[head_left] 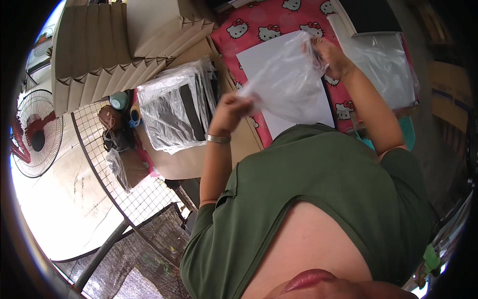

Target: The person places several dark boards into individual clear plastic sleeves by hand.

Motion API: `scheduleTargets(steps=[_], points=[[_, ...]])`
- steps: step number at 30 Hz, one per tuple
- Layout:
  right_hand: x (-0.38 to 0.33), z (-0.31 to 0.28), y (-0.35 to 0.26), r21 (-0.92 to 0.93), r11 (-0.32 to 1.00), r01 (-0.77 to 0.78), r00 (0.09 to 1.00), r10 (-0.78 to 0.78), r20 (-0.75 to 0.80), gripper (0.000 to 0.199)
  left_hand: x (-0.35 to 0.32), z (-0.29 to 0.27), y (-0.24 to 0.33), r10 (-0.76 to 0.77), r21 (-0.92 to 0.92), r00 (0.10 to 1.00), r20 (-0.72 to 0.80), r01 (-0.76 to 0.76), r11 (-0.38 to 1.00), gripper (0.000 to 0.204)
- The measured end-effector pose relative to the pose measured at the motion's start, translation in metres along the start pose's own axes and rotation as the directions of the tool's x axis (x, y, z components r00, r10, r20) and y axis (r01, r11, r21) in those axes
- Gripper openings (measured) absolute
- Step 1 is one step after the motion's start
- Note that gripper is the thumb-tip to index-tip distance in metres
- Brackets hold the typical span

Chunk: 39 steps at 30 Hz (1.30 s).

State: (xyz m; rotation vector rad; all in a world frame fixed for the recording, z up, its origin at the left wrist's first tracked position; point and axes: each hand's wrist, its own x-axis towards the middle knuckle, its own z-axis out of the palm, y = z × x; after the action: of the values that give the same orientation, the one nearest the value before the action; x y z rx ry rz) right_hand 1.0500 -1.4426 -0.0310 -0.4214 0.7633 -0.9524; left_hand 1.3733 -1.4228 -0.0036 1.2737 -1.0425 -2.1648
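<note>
A clear plastic bag (294, 79) is stretched between my two hands, over a white sheet or board (276, 121) on the table. My left hand (234, 110), with a metal watch on its wrist, is closed on the bag's left end. Farther off and to the right, my right hand (331, 57) grips the other end, its fingers partly hidden by the crumpled film. The board has a dark edge along its right side. To the left of my left hand lies a stack of plastic-wrapped flat packs (172, 112), white with black bands.
Folded brown cardboard (107, 55) stands at the back left. More clear plastic bags (383, 70) lie at the right beneath a black flat panel (368, 17). A pink patterned cloth (254, 30) covers the table. A roll of tape (135, 116) and a red fan (37, 134) are at the left.
</note>
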Motion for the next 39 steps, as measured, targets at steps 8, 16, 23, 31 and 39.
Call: scheduleTargets(steps=[8, 16, 23, 31, 39], points=[[0.007, -0.002, -0.011, 0.146, 0.961, 0.233, 0.972, -0.235, -0.005, 0.022, 0.02, -0.045, -0.046, 0.077, -0.126, 0.963, 0.26, -0.045, 0.991, 0.027], [-0.002, -0.021, -0.008, -0.373, 0.909, -0.186, 0.943, 0.272, 0.191, 0.023, 0.034, -0.048, 0.003, 0.323, -0.626, 0.944, -0.072, -0.295, 0.722, 0.042], [0.017, -0.029, -0.018, 0.168, 0.981, 0.095, 0.995, -0.098, 0.012, 0.008, 0.052, -0.047, -0.037, -0.121, -0.246, 0.99, 0.069, 0.135, 0.96, 0.033], [0.09, -0.077, 0.005, -0.388, 0.92, -0.045, 0.974, -0.045, -0.22, 0.035, 0.142, -0.103, -0.033, -0.061, -0.489, 0.996, -0.069, 0.019, 0.872, 0.024], [0.122, -0.093, 0.042, -0.969, 0.062, -0.24, 0.705, -0.675, -0.218, 0.022, 0.186, -0.061, -0.031, 0.376, 0.667, 0.638, -0.672, 0.302, 0.681, 0.019]])
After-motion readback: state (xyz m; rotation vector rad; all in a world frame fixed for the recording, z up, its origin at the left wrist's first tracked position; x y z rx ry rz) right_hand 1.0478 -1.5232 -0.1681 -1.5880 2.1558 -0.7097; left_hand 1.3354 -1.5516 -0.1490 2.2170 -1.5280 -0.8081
